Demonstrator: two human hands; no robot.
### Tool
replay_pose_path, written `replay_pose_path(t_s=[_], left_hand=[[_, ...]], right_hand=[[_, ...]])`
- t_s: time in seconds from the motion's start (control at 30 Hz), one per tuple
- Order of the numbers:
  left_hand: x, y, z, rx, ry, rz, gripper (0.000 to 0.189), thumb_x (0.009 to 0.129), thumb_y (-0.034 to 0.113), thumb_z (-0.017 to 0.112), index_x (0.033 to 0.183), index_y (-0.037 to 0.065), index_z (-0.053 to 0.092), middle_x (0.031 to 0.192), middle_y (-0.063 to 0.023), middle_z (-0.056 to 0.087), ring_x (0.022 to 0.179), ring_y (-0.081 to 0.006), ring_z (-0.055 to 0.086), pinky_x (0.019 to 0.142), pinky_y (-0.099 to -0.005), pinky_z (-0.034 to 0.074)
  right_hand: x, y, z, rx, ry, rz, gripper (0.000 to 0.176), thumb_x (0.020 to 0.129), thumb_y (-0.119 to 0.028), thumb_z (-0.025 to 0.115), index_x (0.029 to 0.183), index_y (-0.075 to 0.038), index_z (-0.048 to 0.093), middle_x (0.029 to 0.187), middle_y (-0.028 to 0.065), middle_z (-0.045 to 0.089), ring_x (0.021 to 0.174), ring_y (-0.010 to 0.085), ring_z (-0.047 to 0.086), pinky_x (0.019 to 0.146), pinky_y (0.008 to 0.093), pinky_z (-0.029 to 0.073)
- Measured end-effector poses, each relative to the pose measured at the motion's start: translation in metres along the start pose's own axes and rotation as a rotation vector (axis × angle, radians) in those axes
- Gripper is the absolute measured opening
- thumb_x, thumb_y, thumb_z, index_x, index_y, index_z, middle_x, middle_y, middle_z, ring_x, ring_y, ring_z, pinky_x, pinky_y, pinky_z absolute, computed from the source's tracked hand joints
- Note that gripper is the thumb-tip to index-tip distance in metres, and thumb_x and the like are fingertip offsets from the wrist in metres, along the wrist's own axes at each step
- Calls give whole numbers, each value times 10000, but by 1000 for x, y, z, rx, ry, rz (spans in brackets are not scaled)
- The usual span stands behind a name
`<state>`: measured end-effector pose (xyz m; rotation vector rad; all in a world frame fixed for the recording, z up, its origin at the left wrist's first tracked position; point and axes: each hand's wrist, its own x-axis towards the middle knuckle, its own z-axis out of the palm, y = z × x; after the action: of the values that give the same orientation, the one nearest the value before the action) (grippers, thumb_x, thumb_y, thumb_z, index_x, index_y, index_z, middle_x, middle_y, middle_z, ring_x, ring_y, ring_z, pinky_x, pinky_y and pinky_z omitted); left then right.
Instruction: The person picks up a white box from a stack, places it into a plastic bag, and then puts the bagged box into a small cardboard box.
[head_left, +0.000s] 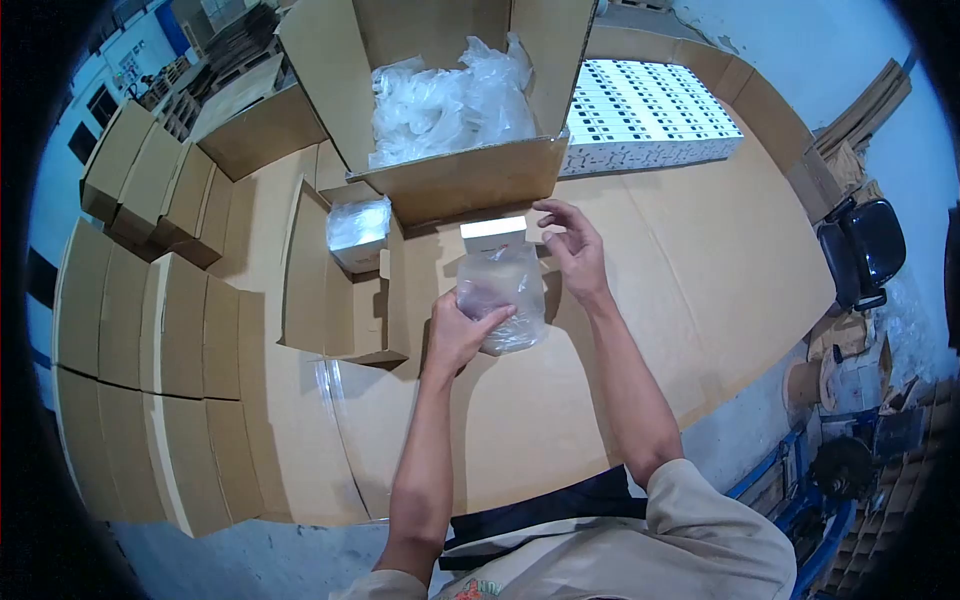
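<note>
White carton (pixel 495 232) half inside a clear bag (pixel 500 300): left hand (pixel 462 330) grips the bag from below to steady it, right hand (pixel 572 248) pinches the flap (pixel 537 232).

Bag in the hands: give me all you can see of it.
The bag is clear, thin, crinkled plastic with glare. It is held upright above the cardboard-covered table, mouth up. A white box sits at its mouth. The left hand clasps its lower left side, fingers across the front. The right hand pinches the white box's flap at top right.
</note>
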<state>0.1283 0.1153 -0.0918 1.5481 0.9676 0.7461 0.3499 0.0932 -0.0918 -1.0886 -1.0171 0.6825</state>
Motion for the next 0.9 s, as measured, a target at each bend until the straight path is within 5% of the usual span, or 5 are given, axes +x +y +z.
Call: replay_pose_path(t_s=[0.17, 0.27, 0.57, 0.9], left_hand=[[0, -4, 0, -68, 11, -16, 430, 761, 208, 923, 1063, -22, 720, 1003, -133, 767, 905, -208, 731, 848, -366, 580], [1, -10, 0, -60, 17, -25, 431, 762, 207, 922, 1067, -18, 717, 1007, -130, 766, 914, -209, 730, 855, -371, 579], [-1, -2, 0, -52, -4, -40, 432, 768, 206, 918, 1082, -10, 715, 1014, -126, 768, 926, -205, 731, 861, -365, 577], [1, -5, 0, -16, -8, -39, 420, 779, 200, 910, 1093, -6, 722, 1006, -125, 774, 924, -197, 734, 862, -358, 575]], right_hand=[[7, 13, 4, -44, -202, 13, 479, 923, 101, 650, 1387, -1, 591, 1360, 103, 622, 1141, 143, 616, 933, 284, 580], [6, 12, 7, 19, -227, 129, 447, 928, 81, 677, 1363, 3, 612, 1331, 98, 648, 1114, 152, 647, 945, 304, 584], [7, 21, 8, 57, -35, 53, 381, 921, 54, 718, 1293, 0, 655, 1123, 87, 700, 987, 134, 669, 841, 273, 577], [1, 8, 9, 457, 247, 121, 230, 960, 61, 663, 1122, 15, 507, 1106, 196, 658, 1005, 275, 722, 883, 442, 659]])
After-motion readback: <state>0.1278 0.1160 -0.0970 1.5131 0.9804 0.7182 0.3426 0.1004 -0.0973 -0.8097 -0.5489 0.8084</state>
